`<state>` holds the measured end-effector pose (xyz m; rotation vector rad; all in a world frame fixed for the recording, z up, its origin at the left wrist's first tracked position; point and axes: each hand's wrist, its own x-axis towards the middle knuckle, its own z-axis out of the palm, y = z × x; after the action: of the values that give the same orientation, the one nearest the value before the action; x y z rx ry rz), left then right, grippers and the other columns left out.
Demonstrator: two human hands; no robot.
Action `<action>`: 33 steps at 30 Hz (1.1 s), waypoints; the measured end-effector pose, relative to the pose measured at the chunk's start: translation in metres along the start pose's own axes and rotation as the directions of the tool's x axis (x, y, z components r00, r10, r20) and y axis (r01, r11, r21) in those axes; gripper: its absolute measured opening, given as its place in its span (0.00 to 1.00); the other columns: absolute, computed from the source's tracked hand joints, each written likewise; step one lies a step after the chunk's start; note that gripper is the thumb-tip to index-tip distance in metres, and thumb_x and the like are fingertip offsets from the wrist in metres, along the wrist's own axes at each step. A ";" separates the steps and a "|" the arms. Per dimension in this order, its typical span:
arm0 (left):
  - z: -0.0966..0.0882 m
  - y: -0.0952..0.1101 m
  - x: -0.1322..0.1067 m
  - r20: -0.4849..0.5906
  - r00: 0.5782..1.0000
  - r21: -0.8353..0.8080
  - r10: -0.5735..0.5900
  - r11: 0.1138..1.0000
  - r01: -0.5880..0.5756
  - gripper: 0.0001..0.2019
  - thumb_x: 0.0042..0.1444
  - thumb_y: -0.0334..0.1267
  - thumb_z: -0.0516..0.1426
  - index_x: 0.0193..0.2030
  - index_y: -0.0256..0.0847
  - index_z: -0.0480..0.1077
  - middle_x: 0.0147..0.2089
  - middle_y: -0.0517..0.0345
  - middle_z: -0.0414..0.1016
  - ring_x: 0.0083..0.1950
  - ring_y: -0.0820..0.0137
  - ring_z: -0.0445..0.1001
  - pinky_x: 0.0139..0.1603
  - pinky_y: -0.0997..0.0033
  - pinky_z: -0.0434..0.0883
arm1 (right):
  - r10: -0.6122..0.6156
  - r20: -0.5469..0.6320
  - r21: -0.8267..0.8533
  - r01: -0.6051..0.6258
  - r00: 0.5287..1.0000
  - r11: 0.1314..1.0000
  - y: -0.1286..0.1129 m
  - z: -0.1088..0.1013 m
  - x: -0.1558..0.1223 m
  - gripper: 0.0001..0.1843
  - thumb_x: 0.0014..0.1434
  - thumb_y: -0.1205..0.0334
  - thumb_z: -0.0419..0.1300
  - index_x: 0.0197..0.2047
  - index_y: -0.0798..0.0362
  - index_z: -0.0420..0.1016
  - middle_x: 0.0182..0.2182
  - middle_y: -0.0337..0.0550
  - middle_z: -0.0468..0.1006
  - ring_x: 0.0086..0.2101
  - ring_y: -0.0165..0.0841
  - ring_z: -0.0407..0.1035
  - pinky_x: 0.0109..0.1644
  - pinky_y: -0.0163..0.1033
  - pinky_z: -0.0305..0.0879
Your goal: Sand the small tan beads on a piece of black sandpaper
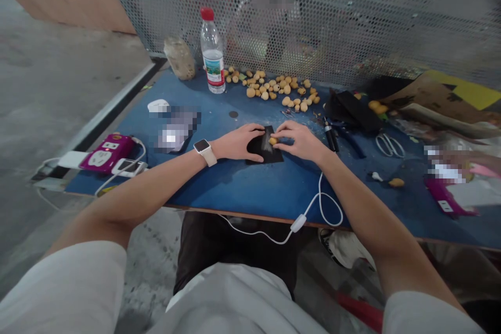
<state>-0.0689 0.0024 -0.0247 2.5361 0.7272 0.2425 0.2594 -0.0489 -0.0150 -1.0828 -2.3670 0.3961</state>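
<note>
Small tan piece (273,141) sits in the right hand (300,141), pinched between thumb and fingertips, over a black sheet (277,156). Left hand (240,143) spread, thumb well apart from fingers, at the sheet's left side; I cannot tell how hard it presses. Blue tabletop (230,185) below, perforated metal screen (336,21) behind, concrete floor (86,52) to the left. Toward the front edge I have a strip of bare blue; a white cord (298,223) crosses that edge near the right forearm. Tighter rightward: scissors (389,145). Far side: bottle (213,65), scattered tan pieces (250,92).
</note>
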 end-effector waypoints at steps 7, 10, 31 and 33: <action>0.000 -0.001 0.001 -0.007 1.000 0.011 0.002 1.000 -0.001 0.61 0.71 0.81 0.70 0.94 0.34 0.72 0.99 0.27 0.64 0.97 0.30 0.66 0.98 0.37 0.66 | 0.011 0.044 -0.040 -0.009 0.999 0.999 -0.006 0.001 0.004 0.16 0.85 0.53 0.70 0.66 0.42 0.97 0.58 0.57 0.94 0.61 0.58 0.85 0.71 0.68 0.86; 0.000 -0.001 0.001 -0.019 1.000 0.008 0.014 1.000 -0.014 0.60 0.72 0.81 0.70 0.94 0.36 0.73 0.98 0.28 0.65 0.97 0.31 0.67 0.97 0.38 0.67 | 0.017 0.046 -0.063 -0.014 0.999 0.998 -0.010 0.000 0.006 0.15 0.84 0.53 0.70 0.65 0.45 0.96 0.59 0.59 0.94 0.63 0.61 0.84 0.73 0.69 0.84; 0.001 -0.003 0.001 -0.039 0.999 -0.004 0.039 0.999 -0.039 0.58 0.70 0.80 0.72 0.91 0.39 0.75 0.97 0.29 0.68 0.96 0.31 0.69 0.96 0.35 0.69 | 0.019 0.118 0.021 -0.021 0.993 1.000 -0.018 -0.004 0.007 0.10 0.81 0.56 0.73 0.61 0.46 0.92 0.57 0.56 0.94 0.55 0.55 0.87 0.69 0.63 0.85; 0.000 -0.003 0.001 -0.049 0.998 -0.008 0.043 0.999 -0.044 0.56 0.70 0.79 0.72 0.90 0.39 0.75 0.96 0.30 0.69 0.95 0.33 0.70 0.97 0.35 0.68 | 0.030 0.095 0.006 -0.031 0.995 0.999 -0.019 0.001 0.010 0.12 0.82 0.57 0.71 0.63 0.47 0.92 0.60 0.59 0.93 0.58 0.56 0.87 0.70 0.63 0.84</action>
<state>-0.0690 0.0050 -0.0263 2.5470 0.6884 0.3233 0.2415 -0.0538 -0.0036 -1.1211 -2.4319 0.4773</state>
